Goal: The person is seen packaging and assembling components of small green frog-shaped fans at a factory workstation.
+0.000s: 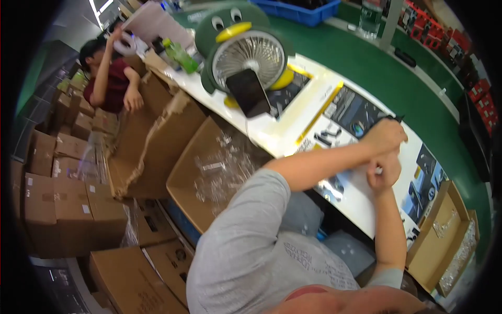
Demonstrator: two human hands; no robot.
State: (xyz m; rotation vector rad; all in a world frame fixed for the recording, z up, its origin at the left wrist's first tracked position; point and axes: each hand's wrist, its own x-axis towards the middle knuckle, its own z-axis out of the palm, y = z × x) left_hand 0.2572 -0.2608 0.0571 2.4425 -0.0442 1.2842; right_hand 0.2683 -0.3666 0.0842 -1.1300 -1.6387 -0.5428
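Head camera view shows a person in a grey T-shirt [238, 235] at work right of center, both hands drawn close together above a white table [285, 141]. The left hand [386, 137] is curled, a dark piece [399, 119] jutting beside its fingers; whether it is gripped cannot be told. Just below it in the frame, the right hand [384, 171] is bent inward — a small pale bit [379, 170] shows at its fingers, though its hold on it is unclear. A printed sheet [345, 107] with a yellow edge lies beside the left hand, toward the middle of the frame. At upper center, a smartphone [248, 93] leans before a round fan [251, 57] with a green, bird-faced body, near a green bottle [180, 55]. An open carton [185, 165] left of center holds clear plastic [225, 172]; a shallow cardboard box [431, 251] with clear packaging sits at lower right. Upper left, a co-worker [112, 83] in dark red raises one arm — brown cartons [73, 204] stacked below.
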